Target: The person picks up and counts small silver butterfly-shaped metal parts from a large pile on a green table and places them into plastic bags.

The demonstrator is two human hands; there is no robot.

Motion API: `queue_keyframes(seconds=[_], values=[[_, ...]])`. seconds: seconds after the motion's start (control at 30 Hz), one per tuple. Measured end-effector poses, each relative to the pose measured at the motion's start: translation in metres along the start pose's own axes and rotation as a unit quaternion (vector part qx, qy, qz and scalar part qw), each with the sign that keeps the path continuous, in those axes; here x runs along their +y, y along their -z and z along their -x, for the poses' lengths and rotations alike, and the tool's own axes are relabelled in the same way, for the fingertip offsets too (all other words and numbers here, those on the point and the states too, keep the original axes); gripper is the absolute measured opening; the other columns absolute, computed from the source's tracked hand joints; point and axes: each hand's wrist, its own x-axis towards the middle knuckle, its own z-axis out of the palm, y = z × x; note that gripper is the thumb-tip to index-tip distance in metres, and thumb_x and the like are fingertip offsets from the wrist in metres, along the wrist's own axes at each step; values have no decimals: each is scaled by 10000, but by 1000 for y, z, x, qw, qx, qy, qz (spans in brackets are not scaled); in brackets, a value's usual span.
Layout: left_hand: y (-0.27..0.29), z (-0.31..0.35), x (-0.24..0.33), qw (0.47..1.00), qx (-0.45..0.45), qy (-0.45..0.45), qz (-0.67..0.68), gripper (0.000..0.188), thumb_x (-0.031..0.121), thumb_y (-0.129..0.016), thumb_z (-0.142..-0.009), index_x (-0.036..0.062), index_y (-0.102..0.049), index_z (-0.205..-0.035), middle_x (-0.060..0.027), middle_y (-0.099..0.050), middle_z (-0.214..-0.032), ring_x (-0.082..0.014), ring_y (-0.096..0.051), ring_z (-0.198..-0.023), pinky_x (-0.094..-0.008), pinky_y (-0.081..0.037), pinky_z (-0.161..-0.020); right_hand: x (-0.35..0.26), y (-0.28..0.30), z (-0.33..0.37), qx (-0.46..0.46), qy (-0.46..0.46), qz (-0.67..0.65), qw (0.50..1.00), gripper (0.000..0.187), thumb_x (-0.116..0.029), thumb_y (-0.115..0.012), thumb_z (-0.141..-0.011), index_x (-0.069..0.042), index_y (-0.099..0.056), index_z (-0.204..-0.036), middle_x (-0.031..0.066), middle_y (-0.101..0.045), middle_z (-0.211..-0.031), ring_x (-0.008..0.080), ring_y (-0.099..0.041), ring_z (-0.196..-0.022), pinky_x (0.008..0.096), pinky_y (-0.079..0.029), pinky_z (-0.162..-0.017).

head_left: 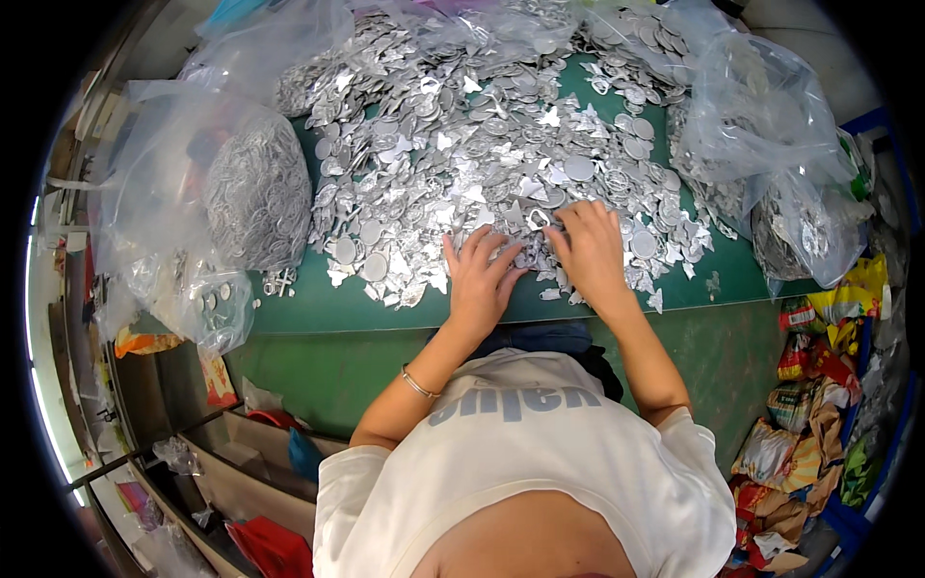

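A wide heap of flat silver metal charms (462, 173) covers the green tabletop, with round discs, stars and openwork shapes among them. My left hand (479, 281) rests at the heap's near edge, its fingers apart and touching the pieces. Just to its right, my right hand (594, 252) has thumb and forefinger closed on a small shiny openwork charm (538, 220). The pieces directly beneath both palms are hidden.
A clear bag of silver pieces (255, 193) stands at the left; more clear bags (761, 116) sit at the right. The green table's near edge (636, 310) runs before me. Colourful wrappers (790, 433) pile up low right, and open boxes (246, 453) stand low left.
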Motion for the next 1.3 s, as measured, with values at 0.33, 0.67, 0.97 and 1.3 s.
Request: queue_keyframes(seconds=[0.33, 0.67, 0.97, 1.3], values=[[21, -9, -40, 868, 155, 291, 372, 153, 104, -496, -900, -17, -585, -928, -65, -608, -744, -135, -606, -706, -234, -440, -651, 2, 7, -6, -65, -60, 85, 992, 228, -41, -644, -682, -43, -608, -907, 83, -547, -913, 254, -485, -875, 363, -345, -741], [28, -22, -44, 949, 100, 238, 180, 370, -15, -591, -774, 0, -493, -1131, -148, -540, -1025, -223, -584, -801, -324, -457, -710, 9, 1, -6, -90, 82, 8, 993, 219, -31, -595, -710, -48, -600, -928, 80, -546, -982, 268, -481, -987, 402, -313, -867], [-1, -28, -11, 997, -57, -43, -15, 352, 114, -670, -718, 101, -577, -1056, -63, -493, -1183, -265, -431, -1143, -478, -292, -933, 64, 45, 18, -12, -270, -708, 652, 285, -107, -481, -901, 25, -496, -1153, 119, -615, -787, 199, -593, -816, 307, -454, -768], [5, -33, -35, 997, 40, 2, 70, 206, 32, -624, -727, 46, -566, -923, -89, -585, -903, -266, -559, -897, -450, -328, -923, 67, 54, 18, -137, -227, -742, 616, 288, -75, -570, -837, -14, -460, -1096, 85, -539, -833, 187, -526, -744, 283, -406, -693]])
